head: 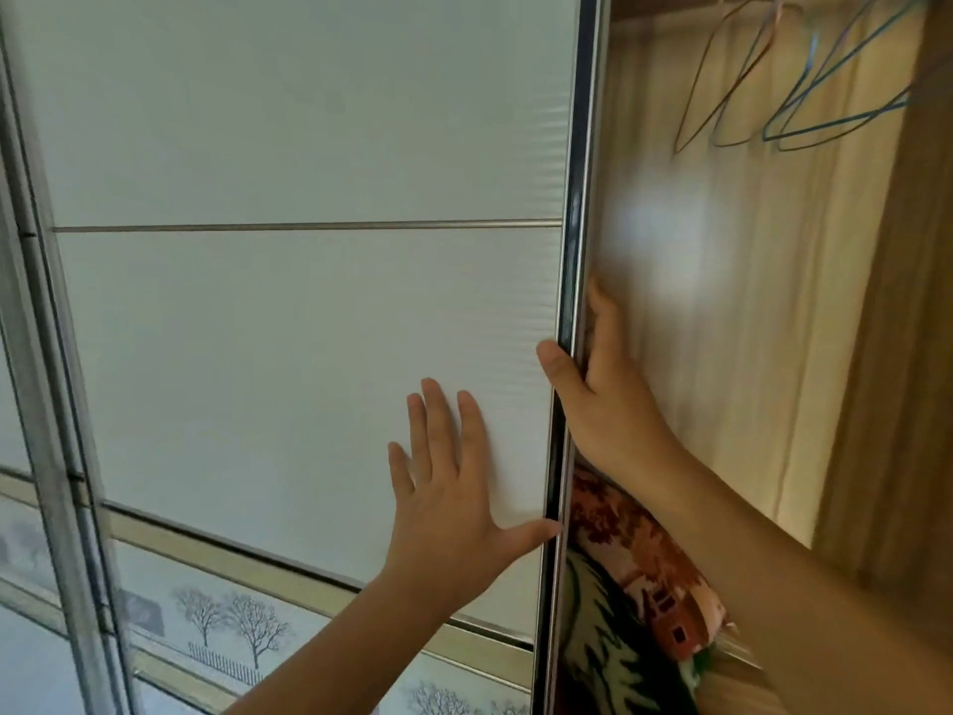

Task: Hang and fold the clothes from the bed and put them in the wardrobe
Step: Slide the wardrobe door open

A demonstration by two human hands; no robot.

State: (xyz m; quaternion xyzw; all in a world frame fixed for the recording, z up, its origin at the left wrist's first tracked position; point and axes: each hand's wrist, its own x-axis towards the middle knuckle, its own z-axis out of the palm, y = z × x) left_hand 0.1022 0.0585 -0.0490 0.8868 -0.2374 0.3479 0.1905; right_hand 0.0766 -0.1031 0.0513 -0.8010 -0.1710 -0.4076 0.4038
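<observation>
While the left hand [448,487] lies flat on the white door [309,327], fingers spread and thumb tip at its frame, the right hand [603,399] grips the door's edge, thumb in front and fingers curled behind. Inside the open wardrobe [748,301], wire hangers [835,123] hang at the top, and patterned cloth [629,559] lies below the right forearm.

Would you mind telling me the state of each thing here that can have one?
sliding door: partly open, wardrobe interior exposed on its right.
left hand: flat, fingers spread, pressing the door panel.
right hand: grips the door's edge, thumb in front.
wire hangers: hanging inside, bare.
patterned fabric: lying inside the wardrobe, below the right forearm.
</observation>
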